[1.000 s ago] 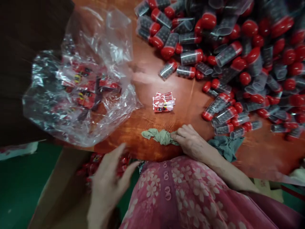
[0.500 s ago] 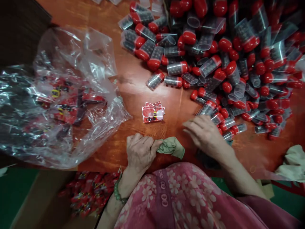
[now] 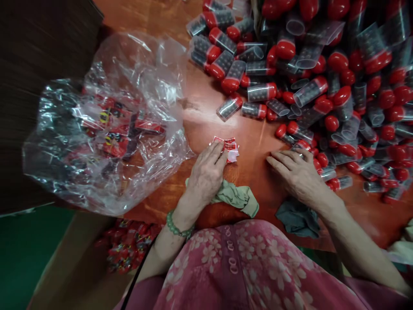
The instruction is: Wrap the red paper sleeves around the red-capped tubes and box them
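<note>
Fingers of my left hand [image 3: 208, 174] lie over the left part of a small stack of red printed cards [image 3: 231, 150] on the reddish table; whether they grip a card I cannot tell. Under and beside that wrist is a crumpled light green cloth [image 3: 237, 197]. My right hand [image 3: 295, 174] is spread at the lower left edge of a big pile of clear tubes with red rounded ends [image 3: 285, 49]. Its fingertips touch or nearly touch a tube there, partly hidden by the hand.
A clear plastic bag [image 3: 155, 172] with red packets inside lies on the left. A dark cloth [image 3: 298, 217] is near the front edge, below my right wrist. Under the table at left, many red packets [image 3: 127, 245] sit in a box. A pale cloth [image 3: 403, 243] lies far right.
My left hand has left the green cloth and moved up onto the cards. My right hand has shifted slightly relative to the tubes. The whole view has shifted, showing more of the dark cloth.
</note>
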### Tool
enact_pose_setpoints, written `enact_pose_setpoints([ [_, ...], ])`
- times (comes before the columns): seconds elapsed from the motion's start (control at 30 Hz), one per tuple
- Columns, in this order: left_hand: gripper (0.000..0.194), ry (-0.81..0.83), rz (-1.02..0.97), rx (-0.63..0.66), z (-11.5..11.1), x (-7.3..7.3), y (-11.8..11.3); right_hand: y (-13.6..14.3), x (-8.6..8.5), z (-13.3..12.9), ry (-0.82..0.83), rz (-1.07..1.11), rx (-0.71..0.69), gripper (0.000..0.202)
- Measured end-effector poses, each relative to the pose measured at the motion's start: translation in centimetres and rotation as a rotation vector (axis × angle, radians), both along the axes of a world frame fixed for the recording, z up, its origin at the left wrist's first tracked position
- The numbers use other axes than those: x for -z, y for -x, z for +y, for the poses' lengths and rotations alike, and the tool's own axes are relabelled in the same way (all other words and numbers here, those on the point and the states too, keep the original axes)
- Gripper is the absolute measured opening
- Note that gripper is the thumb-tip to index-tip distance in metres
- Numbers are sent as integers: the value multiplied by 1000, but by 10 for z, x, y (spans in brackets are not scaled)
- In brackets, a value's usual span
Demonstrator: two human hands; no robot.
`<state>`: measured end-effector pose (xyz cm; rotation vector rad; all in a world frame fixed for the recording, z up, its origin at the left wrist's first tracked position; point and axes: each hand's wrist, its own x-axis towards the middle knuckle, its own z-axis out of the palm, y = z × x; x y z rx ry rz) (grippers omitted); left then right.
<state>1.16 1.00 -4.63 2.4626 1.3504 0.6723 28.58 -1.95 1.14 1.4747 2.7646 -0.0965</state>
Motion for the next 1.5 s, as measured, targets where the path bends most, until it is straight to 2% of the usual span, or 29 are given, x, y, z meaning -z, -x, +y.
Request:
enact_pose_setpoints([
  [0.17,25,-155,-15,-21,2,-5,4,17,7,9,84,264,8,32],
  [0.27,20,-190,-32,-13,4,-9,4,29,16,17,108,342,1,22],
  [0.37,21,-141,-14,10,5,-13,2,35,17,22,129,310,-12,21],
  [0.57,27,5,-57,42,3,-20,3,23,-15,5,287,186,-43,47],
  [0.63,27,45,-87,30,4,-20,3,19,-20,-4,323,125,-51,48],
  [0.77,21,39,-172,-25,6,-16,3,14,-11,-18,296,40,-49,39],
  [0.9,10,17,-324,-82,7,-19,3,12,2,-23,265,80,-1,36],
  [1.03,6,48,-445,-107,6,-28,2,13,4,-19,332,345,152,37],
  [1.13,7,34,-484,-112,4,-31,1,17,0,-13,565,736,348,33],
  [1.2,9,20,-460,-111,3,-29,2,22,-3,-9,747,1004,487,32],
  [1.27,11,-24,-409,-129,2,-26,3,28,-5,-5,860,1188,585,34],
  [1.4,15,-114,-315,-130,-1,-23,5,38,-7,3,849,1355,646,38],
  [1.5,12,-19,-401,-128,-4,-26,5,44,-8,6,822,1358,621,40],
])
